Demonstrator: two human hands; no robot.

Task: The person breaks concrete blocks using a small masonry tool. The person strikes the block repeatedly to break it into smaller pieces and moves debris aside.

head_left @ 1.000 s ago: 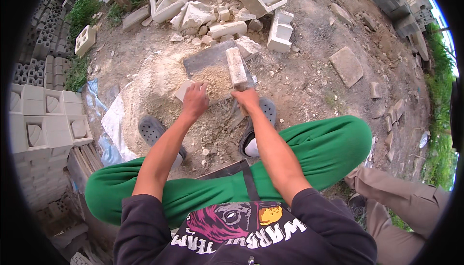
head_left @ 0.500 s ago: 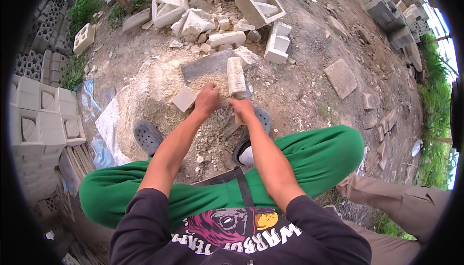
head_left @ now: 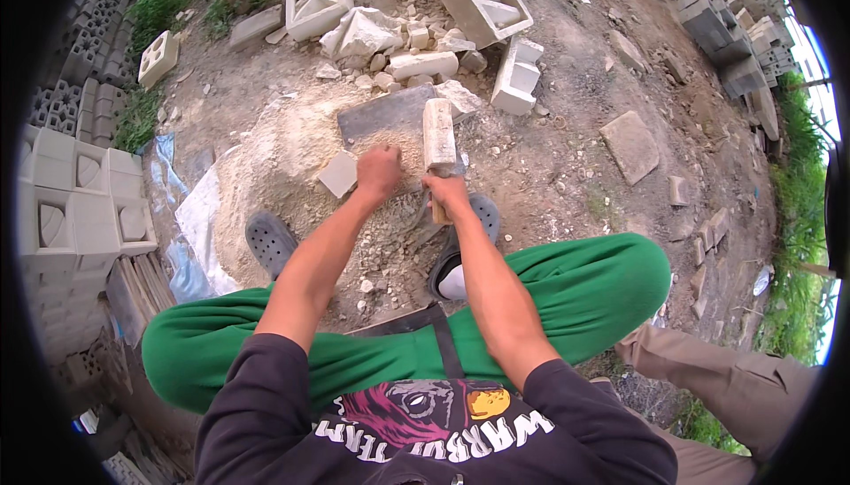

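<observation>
My right hand is wrapped round the wooden handle of a mallet. Its blocky, dust-covered head points away from me, beside a dark flat slab. My left hand is closed over the crumbled tan stone at the slab's near end; what its fingers hold, if anything, is hidden. Just left of that hand lies a pale square piece of block. Both hands work low between my two grey clogs.
Beyond the slab lies a heap of broken pale blocks. Pale blocks are stacked at left, near a white sheet. A flat stone lies at right. Another person's trouser leg shows at lower right.
My left hand has shifted slightly and lies a little farther over the crumbled stone. The right hand keeps the mallet in nearly the same place. The whole view has tilted slightly.
</observation>
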